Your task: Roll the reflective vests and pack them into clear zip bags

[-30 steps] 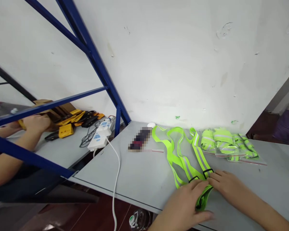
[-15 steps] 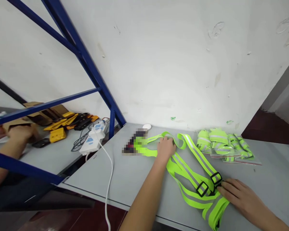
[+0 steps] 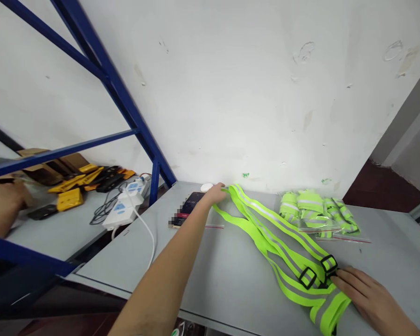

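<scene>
Left fingers [image 3: 221,187] grip straps [image 3: 276,243] near the table's rear edge [image 3: 266,194].

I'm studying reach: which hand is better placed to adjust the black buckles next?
Probably the right hand: its fingertips are close to one buckle, while the left hand is far along the straps.

On my table [image 3: 224,270], the straps [image 3: 276,240] run from my left hand [image 3: 217,192] at twelve o'clock to my right hand [image 3: 367,291] at two. Bags [image 3: 310,205] lie beyond my right hand, between one and two. The phone [image 3: 191,203] sits just short of twelve, the disc [image 3: 206,187] behind it, near the wall [image 3: 231,93]. At eleven stands the frame [image 3: 144,135]; past it, on the next table [image 3: 70,238], the power strip [image 3: 121,214] lies toward ten.
</scene>
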Action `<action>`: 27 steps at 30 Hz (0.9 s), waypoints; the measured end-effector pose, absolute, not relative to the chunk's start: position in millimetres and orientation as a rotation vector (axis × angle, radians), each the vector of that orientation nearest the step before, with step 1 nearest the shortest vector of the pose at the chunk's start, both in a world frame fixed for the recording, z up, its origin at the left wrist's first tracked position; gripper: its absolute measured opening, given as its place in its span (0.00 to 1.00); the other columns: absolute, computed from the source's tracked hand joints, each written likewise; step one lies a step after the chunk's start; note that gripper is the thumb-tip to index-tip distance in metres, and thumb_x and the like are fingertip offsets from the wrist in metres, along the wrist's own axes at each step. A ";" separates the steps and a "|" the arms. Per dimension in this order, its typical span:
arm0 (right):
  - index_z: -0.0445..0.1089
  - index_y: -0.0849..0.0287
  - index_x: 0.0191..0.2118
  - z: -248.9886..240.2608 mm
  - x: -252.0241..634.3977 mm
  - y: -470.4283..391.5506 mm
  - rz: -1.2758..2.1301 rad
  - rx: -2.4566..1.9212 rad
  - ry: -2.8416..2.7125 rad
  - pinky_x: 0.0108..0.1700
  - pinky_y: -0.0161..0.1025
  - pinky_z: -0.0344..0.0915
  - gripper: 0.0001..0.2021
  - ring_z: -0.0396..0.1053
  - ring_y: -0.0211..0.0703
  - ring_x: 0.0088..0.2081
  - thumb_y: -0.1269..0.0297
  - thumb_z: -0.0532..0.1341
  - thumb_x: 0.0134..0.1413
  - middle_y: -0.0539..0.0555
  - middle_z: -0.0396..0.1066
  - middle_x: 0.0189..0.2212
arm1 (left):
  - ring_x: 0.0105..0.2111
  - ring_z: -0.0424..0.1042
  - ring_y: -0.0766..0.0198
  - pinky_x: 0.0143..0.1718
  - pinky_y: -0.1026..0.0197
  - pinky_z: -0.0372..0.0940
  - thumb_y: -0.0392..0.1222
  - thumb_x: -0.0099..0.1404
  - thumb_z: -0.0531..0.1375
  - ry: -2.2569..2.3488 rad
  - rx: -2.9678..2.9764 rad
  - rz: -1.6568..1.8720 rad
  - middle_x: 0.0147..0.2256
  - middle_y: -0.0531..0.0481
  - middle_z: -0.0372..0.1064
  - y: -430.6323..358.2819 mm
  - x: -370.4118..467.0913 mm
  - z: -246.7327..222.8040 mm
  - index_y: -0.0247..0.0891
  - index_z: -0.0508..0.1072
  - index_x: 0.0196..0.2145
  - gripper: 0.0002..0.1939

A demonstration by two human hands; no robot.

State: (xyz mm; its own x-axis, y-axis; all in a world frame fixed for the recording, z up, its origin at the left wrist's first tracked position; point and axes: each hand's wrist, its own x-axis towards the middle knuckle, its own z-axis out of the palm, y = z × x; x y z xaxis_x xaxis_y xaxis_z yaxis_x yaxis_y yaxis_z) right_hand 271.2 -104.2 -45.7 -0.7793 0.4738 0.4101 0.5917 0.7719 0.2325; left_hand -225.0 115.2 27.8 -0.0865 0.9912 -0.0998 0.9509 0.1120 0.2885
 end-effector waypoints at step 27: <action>0.64 0.53 0.60 -30.3 274.6 -118.8 -0.685 -0.775 -2.692 0.51 0.32 0.65 0.20 0.72 0.39 0.48 0.66 0.46 0.67 0.46 0.72 0.52 | 0.47 0.71 0.51 0.50 0.49 0.59 0.40 0.68 0.49 2.160 2.378 -0.014 0.47 0.42 0.71 143.3 -259.7 29.1 0.41 0.69 0.44 0.11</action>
State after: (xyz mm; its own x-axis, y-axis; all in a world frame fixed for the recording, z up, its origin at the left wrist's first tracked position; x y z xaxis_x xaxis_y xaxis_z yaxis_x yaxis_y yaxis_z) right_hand 274.6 -118.8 -30.3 -0.8249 0.4328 0.3637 0.5540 0.7468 0.3678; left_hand -259.7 143.3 29.1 0.0970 0.9944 0.0410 0.9938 -0.0946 -0.0578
